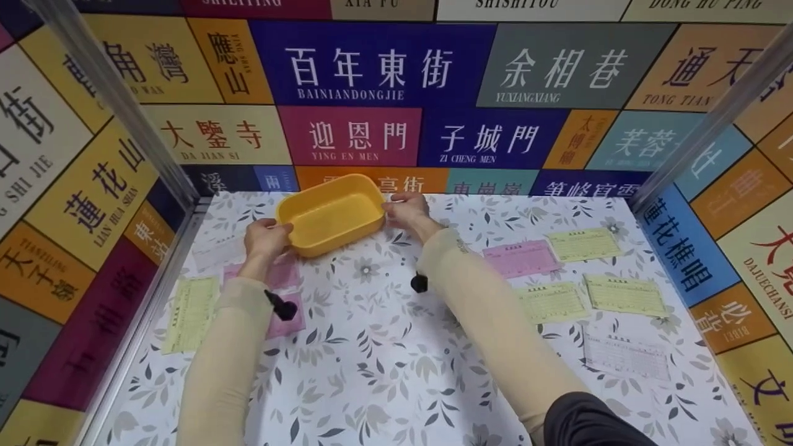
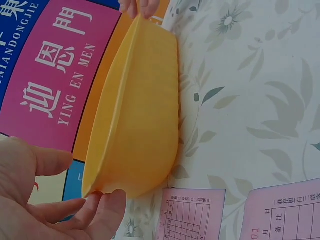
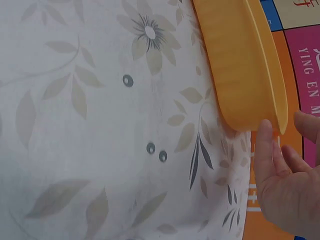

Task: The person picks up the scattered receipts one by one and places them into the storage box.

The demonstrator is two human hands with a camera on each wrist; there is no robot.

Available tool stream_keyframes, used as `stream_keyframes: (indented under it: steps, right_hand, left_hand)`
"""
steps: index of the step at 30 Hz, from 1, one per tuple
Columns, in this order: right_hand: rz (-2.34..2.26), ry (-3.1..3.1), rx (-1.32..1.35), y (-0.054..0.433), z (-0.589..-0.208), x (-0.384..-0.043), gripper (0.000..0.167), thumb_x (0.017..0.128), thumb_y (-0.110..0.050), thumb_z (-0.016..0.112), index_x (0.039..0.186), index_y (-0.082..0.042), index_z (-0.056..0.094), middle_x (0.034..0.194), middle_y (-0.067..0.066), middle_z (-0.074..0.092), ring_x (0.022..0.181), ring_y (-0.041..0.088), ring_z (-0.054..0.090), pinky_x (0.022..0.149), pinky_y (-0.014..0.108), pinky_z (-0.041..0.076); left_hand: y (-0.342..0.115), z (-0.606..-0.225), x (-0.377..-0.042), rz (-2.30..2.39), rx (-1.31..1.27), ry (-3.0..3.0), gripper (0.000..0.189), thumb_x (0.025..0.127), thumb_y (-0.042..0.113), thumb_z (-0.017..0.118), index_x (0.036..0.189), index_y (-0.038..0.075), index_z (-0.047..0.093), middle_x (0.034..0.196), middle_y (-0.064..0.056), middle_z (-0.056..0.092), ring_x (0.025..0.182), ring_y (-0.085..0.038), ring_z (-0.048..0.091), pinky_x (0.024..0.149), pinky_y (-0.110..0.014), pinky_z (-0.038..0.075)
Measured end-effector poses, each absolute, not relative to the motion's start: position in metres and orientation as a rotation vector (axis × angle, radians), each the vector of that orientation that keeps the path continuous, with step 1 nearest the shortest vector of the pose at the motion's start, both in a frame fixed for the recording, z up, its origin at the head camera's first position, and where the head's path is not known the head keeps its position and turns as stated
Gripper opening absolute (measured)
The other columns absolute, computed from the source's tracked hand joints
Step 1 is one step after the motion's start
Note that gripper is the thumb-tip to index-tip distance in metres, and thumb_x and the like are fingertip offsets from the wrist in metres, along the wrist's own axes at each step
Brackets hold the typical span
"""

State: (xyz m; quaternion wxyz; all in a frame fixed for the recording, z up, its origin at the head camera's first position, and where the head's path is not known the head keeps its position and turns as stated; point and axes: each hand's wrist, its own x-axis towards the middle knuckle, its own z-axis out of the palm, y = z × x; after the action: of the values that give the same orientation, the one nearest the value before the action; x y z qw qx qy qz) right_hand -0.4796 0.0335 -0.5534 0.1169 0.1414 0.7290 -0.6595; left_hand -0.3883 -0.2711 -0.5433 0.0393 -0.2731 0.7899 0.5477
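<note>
Positioning looks nearly done, with the empty yellow plastic tub (image 1: 334, 240) at the desk's (image 1: 378, 384) 11 o'clock, the left hand (image 1: 266, 239) and right hand (image 1: 407, 209) touching its 8 and 3 o'clock ends, fingers (image 3: 265, 142) loosely spread, and printed slips (image 1: 520, 258) lying outside, untouched.

- Blue panel (image 1: 375, 83): read 百年東街, BAINIANDONGJIE.
- Grey panel (image 1: 576, 65): bore 余相巷, YUXIANGXIANG.
- Pink panel (image 1: 352, 137): read 迎恩門, YING EN MEN.
- Smaller blue panel (image 1: 492, 139): showed 子城門, ZI CHENG MEN.
- Cream panel (image 1: 217, 134): spelled DA JIAN SI.
- Yellow panel (image 1: 96, 195): bore 蓮花山, LIAN HUA SHAN.
- Pink slip (image 2: 290, 212) on the counter (image 2: 240, 140): carried a reddish 01, 月 and 日.
- Yellow slips (image 1: 626, 296): were printed too small to read.
</note>
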Motion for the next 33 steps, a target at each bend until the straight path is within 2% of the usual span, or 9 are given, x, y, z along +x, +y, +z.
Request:
stream_keyframes:
  steps: [6,11,14,17,20,23,28,30,33]
  right_hand:
    - [-1.953,2.114,0.424,0.024,-0.556,-0.483,0.048,0.099,-0.001,0.079,0.146,0.000,0.068,0.125,0.019,0.076,0.095,0.022,0.076,0.108,0.050,0.066]
    - [-1.932,2.134,0.391,0.022,-0.555,-0.482,0.052,0.098,0.006,0.076,0.149,0.002,0.066,0.128,0.024,0.076,0.088,0.021,0.074,0.107,0.050,0.066]
    - [-1.931,2.132,0.385,0.022,-0.554,-0.481,0.052,0.096,0.010,0.074,0.147,0.002,0.068,0.137,0.025,0.074,0.087,0.021,0.073,0.109,0.052,0.065]
    - [-1.929,2.132,0.376,0.021,-0.553,-0.481,0.054,0.094,0.013,0.072,0.146,0.002,0.070,0.145,0.025,0.071,0.088,0.021,0.073,0.111,0.053,0.064]
    - [-1.920,2.139,0.358,0.020,-0.552,-0.482,0.056,0.092,0.015,0.069,0.146,0.002,0.070,0.147,0.026,0.071,0.088,0.020,0.074,0.110,0.053,0.065]
    - [-1.928,2.127,0.330,0.022,-0.551,-0.481,0.060,0.089,0.016,0.067,0.148,0.002,0.069,0.145,0.029,0.072,0.085,0.020,0.075,0.111,0.054,0.064]
    - [-1.912,2.114,0.320,0.025,-0.551,-0.478,0.064,0.089,0.016,0.066,0.151,-0.001,0.068,0.145,0.030,0.072,0.084,0.021,0.074,0.115,0.056,0.061]
    - [-1.901,2.107,0.327,0.026,-0.551,-0.477,0.065,0.090,0.017,0.066,0.152,-0.003,0.068,0.146,0.029,0.072,0.088,0.023,0.074,0.117,0.057,0.060]
    - [-1.894,2.083,0.335,0.027,-0.550,-0.475,0.066,0.091,0.017,0.064,0.154,-0.004,0.066,0.147,0.029,0.071,0.097,0.027,0.074,0.119,0.058,0.059]
  left_hand:
    - [-0.273,-0.548,-0.390,1.699,-0.844,2.410,0.069,0.100,0.009,0.066,0.166,0.000,0.050,0.164,-0.023,0.060,0.142,-0.031,0.066,0.120,-0.040,0.058]
    - [-0.274,-0.555,-0.392,1.790,-0.855,2.345,0.072,0.096,0.005,0.064,0.167,0.002,0.051,0.163,-0.021,0.062,0.135,-0.029,0.069,0.115,-0.039,0.062]
    - [-0.275,-0.557,-0.393,1.800,-0.868,2.316,0.074,0.095,0.003,0.063,0.167,0.005,0.051,0.165,-0.019,0.061,0.126,-0.024,0.070,0.110,-0.036,0.063]
    - [-0.277,-0.559,-0.393,1.814,-0.881,2.290,0.075,0.093,0.001,0.062,0.168,0.008,0.051,0.165,-0.017,0.061,0.109,-0.017,0.069,0.102,-0.034,0.065]
    - [-0.278,-0.559,-0.393,1.857,-0.866,2.277,0.074,0.093,-0.002,0.062,0.166,0.006,0.053,0.157,-0.018,0.064,0.091,-0.013,0.069,0.090,-0.031,0.066]
    - [-0.278,-0.559,-0.392,1.926,-0.838,2.264,0.072,0.092,-0.006,0.063,0.163,0.002,0.055,0.134,-0.019,0.070,0.078,-0.012,0.068,0.078,-0.028,0.066]
    - [-0.278,-0.560,-0.388,1.992,-0.800,2.253,0.070,0.091,-0.007,0.063,0.160,-0.003,0.057,0.101,-0.009,0.067,0.069,-0.012,0.065,0.070,-0.028,0.064]
    - [-0.277,-0.561,-0.387,1.995,-0.802,2.248,0.069,0.091,-0.006,0.063,0.160,-0.003,0.057,0.101,-0.008,0.067,0.072,-0.013,0.066,0.072,-0.028,0.064]
    - [-0.276,-0.561,-0.386,2.008,-0.815,2.218,0.070,0.093,-0.006,0.063,0.162,-0.001,0.056,0.111,-0.012,0.067,0.075,-0.013,0.067,0.074,-0.027,0.065]
